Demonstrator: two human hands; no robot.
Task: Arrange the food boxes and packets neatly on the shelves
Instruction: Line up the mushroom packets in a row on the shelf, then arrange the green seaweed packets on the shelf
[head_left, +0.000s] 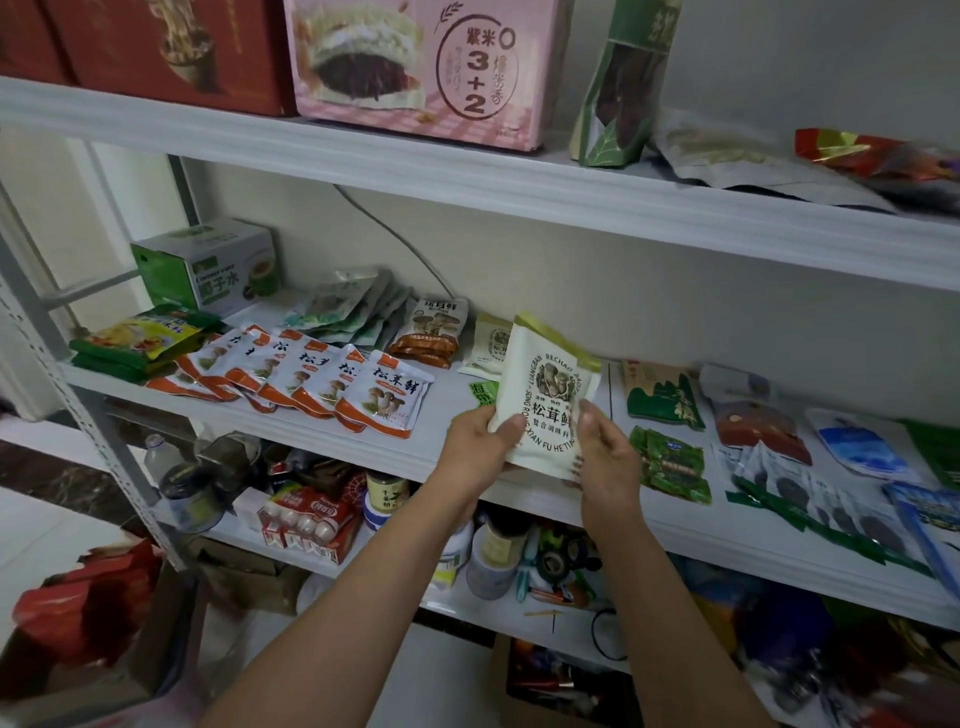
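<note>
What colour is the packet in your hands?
The packet is cream with a yellowish top edge and a brown mushroom picture; the head view shows it.

Cream packet (550, 384) was gripped at its lower edge by left hand (478, 452) and right hand (605, 457), held over the middle shelf (363, 441). White-and-orange packets (311, 379) were laid overlapping in a row to its left.

**Middle shelf** (441, 405). The held packet (550, 384) is at centre, over the front edge, gripped by the left hand (475, 447) at its 8 o'clock and the right hand (608, 457) at its 5 o'clock. The overlapping packets (311, 379) lie at 9 o'clock, with the carton (208, 265) behind them at 10 o'clock. The flat packets (758, 421) lie at 3 o'clock. The upper-shelf box (426, 73) is at 12 o'clock.
</note>
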